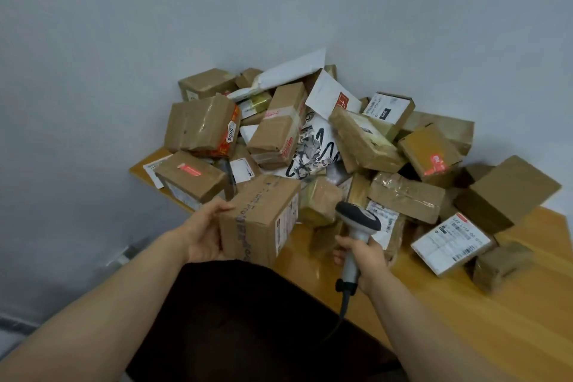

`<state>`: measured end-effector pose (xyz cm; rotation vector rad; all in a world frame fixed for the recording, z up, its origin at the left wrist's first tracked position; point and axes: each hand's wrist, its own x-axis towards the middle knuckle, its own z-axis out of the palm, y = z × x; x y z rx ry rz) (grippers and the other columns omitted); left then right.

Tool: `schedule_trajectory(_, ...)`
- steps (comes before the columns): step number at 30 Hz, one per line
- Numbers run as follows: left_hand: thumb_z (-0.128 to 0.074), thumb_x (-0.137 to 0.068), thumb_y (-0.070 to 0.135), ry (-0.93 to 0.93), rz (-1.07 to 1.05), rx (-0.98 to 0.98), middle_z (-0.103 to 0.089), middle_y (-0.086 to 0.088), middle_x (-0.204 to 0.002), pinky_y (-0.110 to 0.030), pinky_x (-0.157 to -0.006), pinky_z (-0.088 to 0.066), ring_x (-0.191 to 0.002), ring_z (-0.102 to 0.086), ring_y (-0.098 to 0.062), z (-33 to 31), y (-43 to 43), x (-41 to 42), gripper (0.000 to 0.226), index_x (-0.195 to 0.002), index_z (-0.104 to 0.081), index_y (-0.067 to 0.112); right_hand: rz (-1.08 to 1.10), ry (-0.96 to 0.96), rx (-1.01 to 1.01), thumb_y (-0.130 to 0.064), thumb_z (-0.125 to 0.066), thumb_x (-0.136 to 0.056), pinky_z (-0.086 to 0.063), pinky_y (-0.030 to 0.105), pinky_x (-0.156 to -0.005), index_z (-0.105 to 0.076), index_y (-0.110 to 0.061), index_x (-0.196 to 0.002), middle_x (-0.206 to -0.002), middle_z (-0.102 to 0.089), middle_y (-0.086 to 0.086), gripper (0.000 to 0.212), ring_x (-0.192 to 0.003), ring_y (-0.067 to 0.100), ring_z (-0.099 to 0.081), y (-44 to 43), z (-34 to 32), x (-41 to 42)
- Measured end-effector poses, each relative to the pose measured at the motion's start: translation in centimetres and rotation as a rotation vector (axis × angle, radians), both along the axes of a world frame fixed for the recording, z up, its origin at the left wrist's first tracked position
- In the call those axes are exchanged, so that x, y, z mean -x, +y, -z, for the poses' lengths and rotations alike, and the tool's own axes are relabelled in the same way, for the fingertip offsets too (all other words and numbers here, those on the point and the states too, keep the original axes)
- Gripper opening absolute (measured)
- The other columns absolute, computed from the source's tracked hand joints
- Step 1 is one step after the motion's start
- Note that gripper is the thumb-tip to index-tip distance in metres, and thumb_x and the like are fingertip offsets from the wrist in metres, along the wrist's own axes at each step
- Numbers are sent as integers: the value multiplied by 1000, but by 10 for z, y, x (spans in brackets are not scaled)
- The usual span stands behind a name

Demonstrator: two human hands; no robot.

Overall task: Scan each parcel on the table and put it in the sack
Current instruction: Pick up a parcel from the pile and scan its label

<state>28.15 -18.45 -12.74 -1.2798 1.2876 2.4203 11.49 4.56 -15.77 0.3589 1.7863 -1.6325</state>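
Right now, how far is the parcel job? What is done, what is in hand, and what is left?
Done: nothing visible confirms that any parcel has been put away. In hand: the left hand holds a cardboard box, and the right hand grips the scanner beside it. Left: a big pile of parcels lies on the table.

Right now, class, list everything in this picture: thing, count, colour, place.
held box: one, brown, raised over the table's near edge
scanner: one, grey and black, corded, right of the held box
parcels: many, heaped beyond counting, mostly brown boxes, some white mailers, on the table
table: one, orange wood, against the wall
wall: grey, behind
dark fabric: one, black-brown, below the hands
left hand: grips the held box
right hand: grips the scanner
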Motion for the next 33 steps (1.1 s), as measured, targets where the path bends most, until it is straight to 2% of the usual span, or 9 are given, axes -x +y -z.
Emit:
schedule_trajectory(4,-50,-71,43,109,-32,-99,-63,-15,-109,-46,-87,-43,-101,-55,-35,6,-17,-4,51,-113,-65,19,50,56,-80,-3,-73,-83,-57,35,-62,-55,-3,-113,-101,-67,19,35,-75,27,-64,0,6,-12)
schedule_trajectory(8,-48,-71,44,213,-25,-153,-66,-15,-107,-46,-81,-50,-97,-57,-35,6,-17,-2,46,-100,-73,18,167,235,-171,-9,-74,-83,-54,45,-80,-58,-7,-108,-83,-62,5,30,-78,25,-60,6,2,-28)
schedule_trajectory(13,-46,-71,43,329,-30,-228,-66,-17,-108,-50,-82,-48,-95,-60,-37,2,3,2,48,-99,-74,17,171,27,369,-8,-71,-84,-53,28,-50,-62,-7,-105,-91,-71,17,23,-67,24,-69,5,-30,-41)
schedule_trajectory(18,-42,-76,39,289,97,-258,-65,-19,-108,-56,-90,-46,-96,-58,-37,6,30,11,49,-102,-72,11,132,-55,569,-16,-79,-69,-59,46,-74,-64,-3,-116,-100,-72,17,51,-83,30,-70,-7,-50,-50)
schedule_trajectory(20,-42,-78,31,258,162,-203,-62,-17,-106,-55,-97,-39,-96,-53,-35,4,36,14,44,-106,-70,10,164,-7,538,-2,-78,-73,-60,47,-73,-64,-2,-106,-97,-74,15,36,-82,29,-72,-6,-52,-56)
schedule_trajectory(25,-53,-88,16,181,255,178,-63,-3,-114,-31,-73,-44,-96,-56,-19,-12,39,23,41,-129,-58,20,181,108,395,14,-74,-73,-60,38,-63,-60,-5,-94,-84,-73,8,31,-71,23,-72,1,-54,-62)
schedule_trajectory(27,-64,-82,38,117,368,335,-64,-1,-113,-30,-78,-43,-97,-57,-17,-23,39,24,47,-125,-59,20,157,146,359,14,-74,-73,-60,38,-64,-59,-5,-94,-85,-73,9,32,-72,23,-71,0,-56,-65)
schedule_trajectory(29,-77,-50,65,71,501,385,-67,1,-113,-34,-88,-43,-105,-60,-18,-34,38,24,81,-117,-61,23,123,186,333,14,-74,-73,-60,40,-67,-59,-5,-91,-85,-72,9,31,-73,24,-71,-3,-60,-70)
schedule_trajectory(33,-84,-46,51,-29,614,525,-71,3,-110,-42,-97,-48,-108,-62,-19,-47,38,27,82,-119,-58,25,16,263,316,10,-75,-74,-60,42,-73,-63,-7,-91,-90,-74,10,27,-79,26,-72,-9,-67,-75)
